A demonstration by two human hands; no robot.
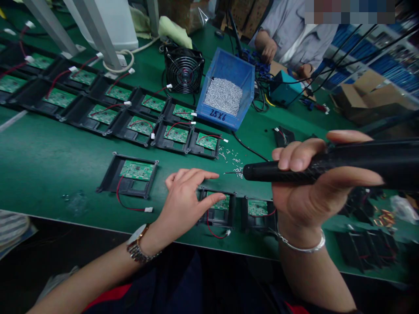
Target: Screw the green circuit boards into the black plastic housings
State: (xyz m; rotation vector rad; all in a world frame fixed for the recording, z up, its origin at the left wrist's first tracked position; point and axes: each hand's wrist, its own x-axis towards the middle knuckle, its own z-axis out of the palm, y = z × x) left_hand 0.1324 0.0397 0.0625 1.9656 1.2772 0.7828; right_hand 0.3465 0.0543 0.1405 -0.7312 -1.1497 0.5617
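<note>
My right hand [310, 183] grips a black electric screwdriver [327, 165] held level, its bit pointing left over a scatter of small loose screws [231, 159]. My left hand [188, 198] rests on a black plastic frame with a green circuit board [218, 209] at the table's near edge, fingers spread over its left side. A second frame with a board [258, 211] lies just to its right, partly behind my right wrist. Another frame with a board and a red wire [131, 176] lies to the left of my left hand.
Two rows of black frames with boards [140, 120] stretch along the green table [49, 161]. A blue bin of screws [225, 89] and a small black fan [183, 69] stand farther back. Another person [288, 35] sits across the table. More black parts [366, 248] lie at the right.
</note>
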